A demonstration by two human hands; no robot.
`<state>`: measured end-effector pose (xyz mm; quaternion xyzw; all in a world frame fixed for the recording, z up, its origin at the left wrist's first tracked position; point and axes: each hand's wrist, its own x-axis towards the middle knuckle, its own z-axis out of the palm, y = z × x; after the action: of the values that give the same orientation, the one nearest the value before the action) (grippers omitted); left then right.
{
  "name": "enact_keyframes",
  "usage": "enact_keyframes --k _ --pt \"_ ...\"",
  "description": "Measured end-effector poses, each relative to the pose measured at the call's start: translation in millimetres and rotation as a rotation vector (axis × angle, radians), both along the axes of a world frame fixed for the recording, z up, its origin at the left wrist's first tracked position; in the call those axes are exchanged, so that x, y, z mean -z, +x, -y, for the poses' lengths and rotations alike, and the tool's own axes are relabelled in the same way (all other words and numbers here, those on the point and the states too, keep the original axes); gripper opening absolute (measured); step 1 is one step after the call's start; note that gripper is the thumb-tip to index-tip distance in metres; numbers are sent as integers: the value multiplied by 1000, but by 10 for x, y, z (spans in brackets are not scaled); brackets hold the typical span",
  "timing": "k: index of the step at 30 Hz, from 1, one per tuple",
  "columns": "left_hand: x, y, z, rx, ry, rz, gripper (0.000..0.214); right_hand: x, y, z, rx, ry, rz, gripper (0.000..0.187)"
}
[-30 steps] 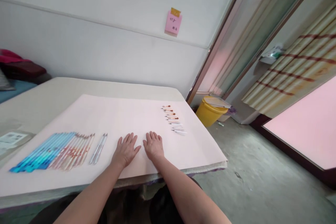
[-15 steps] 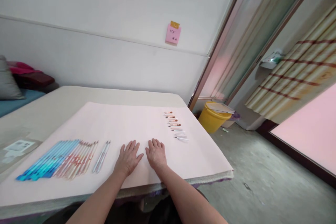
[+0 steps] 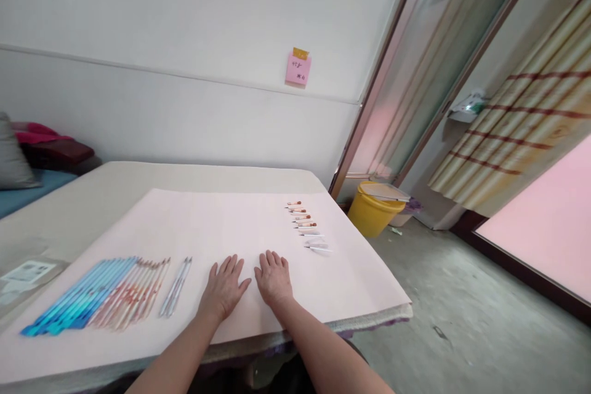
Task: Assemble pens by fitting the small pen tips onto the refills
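Observation:
My left hand (image 3: 225, 287) and my right hand (image 3: 274, 278) lie flat, palms down and fingers spread, side by side on a pale pink sheet (image 3: 221, 228) that covers the table. Neither hand holds anything. To the left of my left hand lies a row of long pens (image 3: 92, 293), blue ones then pink-and-white ones, with a separate pair of pale pens (image 3: 176, 287) nearest the hand. Beyond my right hand, a column of small pen tips and caps (image 3: 305, 227) is laid out on the sheet.
A paper in a clear sleeve (image 3: 25, 272) lies at the table's left edge. A yellow bucket (image 3: 373, 209) stands on the floor past the table's right corner. A pink sticky note (image 3: 297, 68) hangs on the wall. Cushions (image 3: 44, 148) sit far left.
Only the view has shifted slightly, so everything sits a little lower in the frame. My hands stay flat in the same spot on the sheet.

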<state>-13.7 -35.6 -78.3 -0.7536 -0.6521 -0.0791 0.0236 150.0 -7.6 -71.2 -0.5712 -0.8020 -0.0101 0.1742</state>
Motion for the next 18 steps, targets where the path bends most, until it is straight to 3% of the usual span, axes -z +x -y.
enact_keyframes --k 18 --pt "12 0 -12 -4 -5 3 60 20 3 -9 -2 -2 -17 41"
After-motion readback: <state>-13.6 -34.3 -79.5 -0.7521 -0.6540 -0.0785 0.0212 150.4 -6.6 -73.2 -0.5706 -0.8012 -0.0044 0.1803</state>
